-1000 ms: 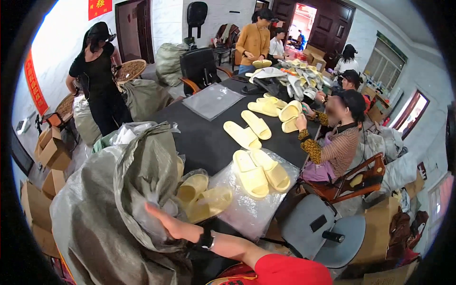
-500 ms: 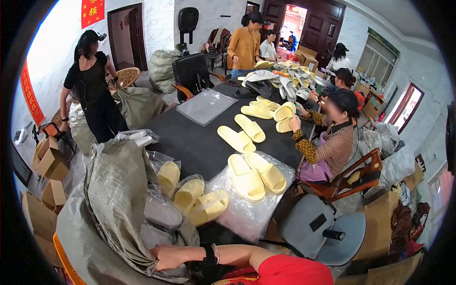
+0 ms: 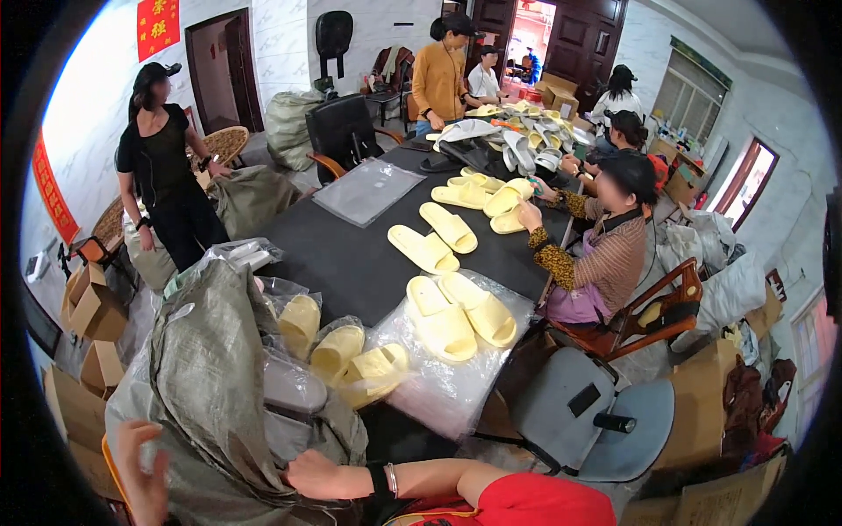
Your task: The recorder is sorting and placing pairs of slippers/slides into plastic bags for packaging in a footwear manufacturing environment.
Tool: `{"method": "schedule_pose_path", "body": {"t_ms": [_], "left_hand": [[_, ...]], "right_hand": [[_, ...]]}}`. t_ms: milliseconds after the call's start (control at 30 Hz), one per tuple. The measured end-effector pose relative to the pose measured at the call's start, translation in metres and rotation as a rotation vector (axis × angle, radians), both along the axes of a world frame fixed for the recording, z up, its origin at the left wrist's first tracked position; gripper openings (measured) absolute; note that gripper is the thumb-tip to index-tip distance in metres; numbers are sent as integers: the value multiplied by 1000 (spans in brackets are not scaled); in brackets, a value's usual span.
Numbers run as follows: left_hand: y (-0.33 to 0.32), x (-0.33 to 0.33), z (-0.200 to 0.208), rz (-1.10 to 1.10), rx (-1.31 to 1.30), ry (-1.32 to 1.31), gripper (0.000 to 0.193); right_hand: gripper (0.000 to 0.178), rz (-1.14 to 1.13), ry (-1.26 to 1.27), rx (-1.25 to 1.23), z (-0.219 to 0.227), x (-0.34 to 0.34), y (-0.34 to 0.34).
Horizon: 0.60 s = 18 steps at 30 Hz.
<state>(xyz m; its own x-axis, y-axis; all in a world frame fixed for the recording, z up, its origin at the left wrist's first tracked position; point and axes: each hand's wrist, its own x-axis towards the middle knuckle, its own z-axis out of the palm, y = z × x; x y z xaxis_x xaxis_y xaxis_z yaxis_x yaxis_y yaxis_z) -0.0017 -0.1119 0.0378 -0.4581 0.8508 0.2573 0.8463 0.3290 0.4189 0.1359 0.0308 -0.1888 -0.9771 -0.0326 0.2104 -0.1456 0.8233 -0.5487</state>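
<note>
My right hand (image 3: 317, 478) is closed on the rim of a large grey-green woven sack (image 3: 206, 368) at the lower left. My left hand (image 3: 140, 469) is raised at the sack's left side, fingers apart and holding nothing. In the sack's mouth lie bagged grey slippers (image 3: 294, 384). Beside them on the dark table are yellow slippers in clear plastic (image 3: 373, 373). Farther right, a pair of yellow slide slippers (image 3: 438, 320) rests on a stack of clear plastic bags (image 3: 430, 399).
Across the table, a seated person (image 3: 605, 237) handles yellow slippers (image 3: 509, 200). A slipper heap (image 3: 526, 145) covers the far end, with several people around it. Someone in black (image 3: 171, 167) stands at left. A grey chair (image 3: 561, 408) stands near the right table edge.
My left hand has come into view at the lower left. My right hand stays on the sack's rim. The person in black has turned and reached toward another sack.
</note>
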Motion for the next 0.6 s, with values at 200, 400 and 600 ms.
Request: {"method": "schedule_pose_path", "body": {"t_ms": [200, 400, 600], "left_hand": [[108, 23, -73, -645, -364, 405, 28], [111, -14, -107, -585, -811, 521, 41], [104, -26, -93, -177, -866, 674, 53]], "right_hand": [[9, -92, 112, 25, -18, 6, -4], [41, -94, -117, -193, -5, 29, 7], [80, 17, -471, -788, -31, 49, 69]]}}
